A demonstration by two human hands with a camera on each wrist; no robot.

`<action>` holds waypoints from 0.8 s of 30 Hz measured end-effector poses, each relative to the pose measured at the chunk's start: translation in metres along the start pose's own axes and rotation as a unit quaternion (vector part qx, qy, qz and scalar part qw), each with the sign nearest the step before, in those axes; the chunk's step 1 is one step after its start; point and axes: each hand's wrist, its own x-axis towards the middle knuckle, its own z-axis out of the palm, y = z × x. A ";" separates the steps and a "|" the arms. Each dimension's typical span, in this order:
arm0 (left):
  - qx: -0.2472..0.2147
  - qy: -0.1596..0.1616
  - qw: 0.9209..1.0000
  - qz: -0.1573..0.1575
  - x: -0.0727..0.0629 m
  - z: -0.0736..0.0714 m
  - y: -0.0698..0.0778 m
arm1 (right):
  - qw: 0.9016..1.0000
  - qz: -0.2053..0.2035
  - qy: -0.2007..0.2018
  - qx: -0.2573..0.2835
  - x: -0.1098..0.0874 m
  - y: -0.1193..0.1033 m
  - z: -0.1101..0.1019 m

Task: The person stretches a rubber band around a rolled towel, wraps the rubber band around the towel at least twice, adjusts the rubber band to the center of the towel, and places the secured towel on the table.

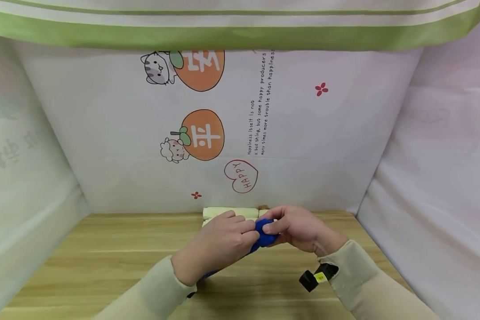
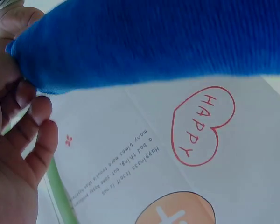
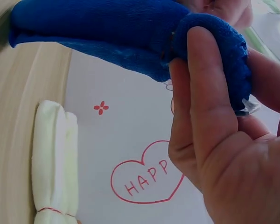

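Observation:
A blue towel [image 1: 266, 233], folded long, is held up between both hands above the wooden table. My right hand [image 1: 302, 229] grips its bunched end, with the thumb on the near side in the head view. My left hand [image 1: 226, 238] curls its fingers on the towel just beside that end. In the right wrist view the blue towel [image 3: 98, 21] narrows to a neck before the bunched end, where a small clear or whitish scrap [image 3: 248, 108] sticks out. The long part of the towel [image 2: 154, 42] fills the top of the left wrist view.
A pale yellow folded towel [image 3: 49, 154], tied with a thin red band [image 3: 53, 211], lies at the table's back edge. Behind it stands a white printed sheet wall [image 1: 304, 146]. White sheets [image 1: 436, 178] hang on both sides of the wooden table [image 1: 136, 258].

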 end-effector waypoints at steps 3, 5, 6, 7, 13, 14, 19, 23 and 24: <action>-0.027 -0.016 0.999 0.009 -0.002 -0.001 -0.003 | 1.000 0.005 0.003 -0.016 0.000 -0.005 0.000; -0.050 -0.024 0.998 0.014 -0.005 0.000 -0.004 | 1.000 0.008 0.005 -0.029 0.001 -0.008 0.001; -0.063 -0.026 0.998 0.015 -0.006 0.000 -0.004 | 0.999 0.010 0.005 -0.034 0.001 -0.009 0.002; -0.075 -0.025 0.997 0.017 -0.008 0.001 -0.003 | 0.999 0.012 0.005 -0.039 0.002 -0.010 0.002; -0.118 -0.032 0.992 0.024 -0.019 0.003 -0.004 | 0.998 0.025 0.006 -0.065 0.004 -0.017 -0.007; -0.122 -0.032 0.992 0.028 -0.021 0.003 -0.004 | 0.997 0.026 0.004 -0.069 0.004 -0.018 -0.011; -0.143 -0.015 0.988 0.049 -0.034 0.005 -0.004 | 0.997 0.036 -0.004 -0.075 0.002 -0.023 -0.028; -0.185 0.008 0.983 0.017 -0.041 0.011 -0.005 | 0.996 0.038 0.014 -0.081 0.002 -0.021 -0.030; -0.197 0.016 0.980 -0.002 -0.042 0.013 -0.006 | 0.995 0.034 0.020 -0.093 0.001 -0.020 -0.028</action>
